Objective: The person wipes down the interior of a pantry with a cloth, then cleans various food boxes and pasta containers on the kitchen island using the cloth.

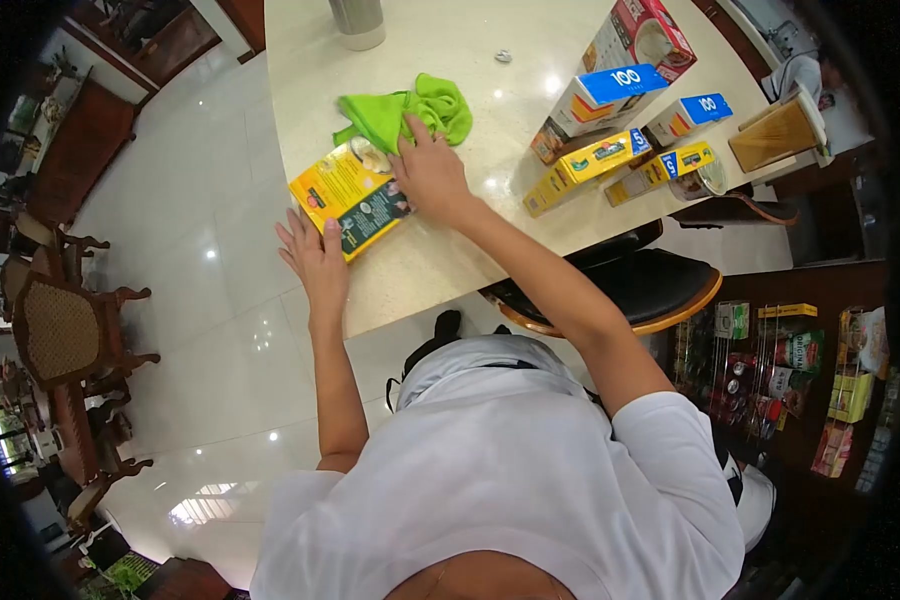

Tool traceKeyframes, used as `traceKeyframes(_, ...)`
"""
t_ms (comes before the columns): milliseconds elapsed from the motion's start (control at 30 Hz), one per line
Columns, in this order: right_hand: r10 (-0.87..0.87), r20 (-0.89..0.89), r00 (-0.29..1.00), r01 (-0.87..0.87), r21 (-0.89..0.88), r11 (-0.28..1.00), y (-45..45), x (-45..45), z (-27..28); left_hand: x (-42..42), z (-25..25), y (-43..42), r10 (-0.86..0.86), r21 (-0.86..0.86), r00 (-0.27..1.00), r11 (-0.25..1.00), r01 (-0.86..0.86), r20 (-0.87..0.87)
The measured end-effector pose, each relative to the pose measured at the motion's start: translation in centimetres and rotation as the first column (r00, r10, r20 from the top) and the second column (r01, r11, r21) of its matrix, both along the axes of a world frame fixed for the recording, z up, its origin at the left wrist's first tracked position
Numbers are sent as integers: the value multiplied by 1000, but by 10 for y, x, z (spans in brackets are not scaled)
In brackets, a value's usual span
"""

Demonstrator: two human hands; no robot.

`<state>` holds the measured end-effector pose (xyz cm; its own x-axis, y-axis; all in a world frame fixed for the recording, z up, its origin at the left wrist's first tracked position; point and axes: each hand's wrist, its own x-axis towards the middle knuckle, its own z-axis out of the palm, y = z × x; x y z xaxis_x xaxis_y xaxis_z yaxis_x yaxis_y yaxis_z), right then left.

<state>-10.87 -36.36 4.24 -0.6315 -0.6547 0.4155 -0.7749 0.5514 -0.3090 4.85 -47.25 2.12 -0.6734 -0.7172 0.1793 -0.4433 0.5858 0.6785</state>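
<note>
A yellow and dark green box [345, 195] lies flat at the left edge of the pale table. My left hand [317, 265] is at its near left side, with the thumb on the box and the other fingers spread past the edge. My right hand [430, 178] reaches over the box's right end. Its fingers are bent against a bunched bright green cloth [405, 110], and the fingertips are partly hidden in the folds. The cloth lies just beyond the box, close to its far corner.
Several upright boxes, among them a tall blue-topped box [620, 85] and a red box [655, 35], stand on the right of the table [450, 285]. A grey cup [360, 22] is at the far edge. A black chair [610, 285] is tucked at the near side.
</note>
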Motion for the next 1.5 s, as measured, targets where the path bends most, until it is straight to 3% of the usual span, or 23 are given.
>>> traceKeyframes(67,-24,48,999,29,-106,994,-3,6,-2,3,21,4,-67,6,998,998,67,6)
traceKeyframes(133,154,1,988,-147,-301,942,0,25,29,3,40,11,-8,345,787,896,279,-616)
traceKeyframes(233,353,-100,930,-366,-266,892,0,47,59,8,43,5,-129,238,720,892,385,-682)
traceKeyframes(333,439,-310,844,-513,-224,828,-7,37,69,13,32,-1,-177,241,754,880,409,-633)
traceKeyframes(400,143,19,990,-127,-354,926,-6,11,56,19,18,2,-149,248,751,887,388,-643)
traceKeyframes(500,12,214,977,31,-194,980,4,9,60,20,12,9,-178,157,788,932,328,-590)
traceKeyframes(533,11,209,978,29,-188,982,3,17,61,22,5,10,-173,161,784,931,328,-595)
traceKeyframes(600,135,-195,972,-208,-430,879,0,49,68,27,-7,15,-124,224,761,915,336,-637)
traceKeyframes(733,333,-203,921,-367,-166,915,-4,79,72,24,19,25,82,475,693,784,399,-716)
traceKeyframes(800,189,236,953,-156,-154,976,-3,60,45,27,13,17,107,534,710,739,412,-696)
traceKeyframes(867,70,134,989,-27,-305,952,-7,51,30,28,12,11,134,584,716,689,429,-685)
traceKeyframes(933,43,526,849,-174,201,964,-3,67,41,25,15,14,275,686,721,630,365,-636)
traceKeyframes(967,146,509,848,-272,183,945,-3,93,47,26,6,11,60,507,796,799,324,-602)
traceKeyframes(1000,350,357,866,-319,-144,937,-2,110,43,26,-6,4,-152,273,838,902,335,-524)
traceKeyframes(1033,484,111,868,-401,-419,815,-4,115,36,27,-15,-7,-85,468,803,774,426,-590)
traceKeyframes(1133,265,-138,954,-285,-159,945,2,81,39,8,30,7,317,721,664,465,514,-678)
traceKeyframes(1200,90,449,889,-3,-189,982,9,51,56,10,41,-1,349,737,650,281,615,-675)
traceKeyframes(1233,67,438,896,18,-188,982,2,42,54,7,43,-5,416,736,637,131,664,-649)
traceKeyframes(1267,406,649,644,107,-602,791,-8,37,48,-1,45,-5,408,730,638,117,673,-653)
traceKeyframes(1300,758,563,330,349,-819,456,-13,40,47,-8,46,-4,504,725,632,-15,688,-589)
traceKeyframes(1367,431,805,408,374,-578,726,-30,72,44,-20,70,13,561,767,672,-98,634,-484)
traceKeyframes(1433,106,479,871,153,-472,868,-22,117,26,-23,64,15,446,779,712,-51,626,-543)
traceKeyframes(1500,173,536,826,115,-461,880,0,123,39,-27,39,5,225,654,653,-84,752,-723)
